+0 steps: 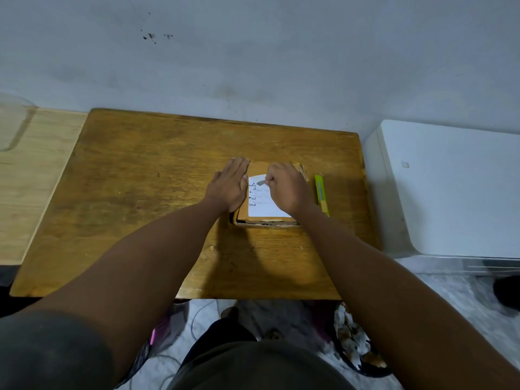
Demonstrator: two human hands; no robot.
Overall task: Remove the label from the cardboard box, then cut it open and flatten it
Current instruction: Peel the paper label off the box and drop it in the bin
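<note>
A small brown cardboard box (260, 168) lies flat on the wooden table (135, 198), right of centre. A white printed label (263, 204) covers most of its top; the label's far edge is curled up off the cardboard. My left hand (229, 185) lies flat with fingers together on the box's left edge, pressing it down. My right hand (287, 188) rests over the right side of the box, thumb and forefinger pinched on the lifted far edge of the label. A green and yellow utility knife (321, 194) lies on the table just right of the box, untouched.
A grey wall stands right behind the table. A lighter wooden surface (33, 178) adjoins on the left, with a clear container at its far corner. A white appliance (455, 190) stands to the right. Below the front edge, bags, cables and paper scraps (351, 333) litter the floor.
</note>
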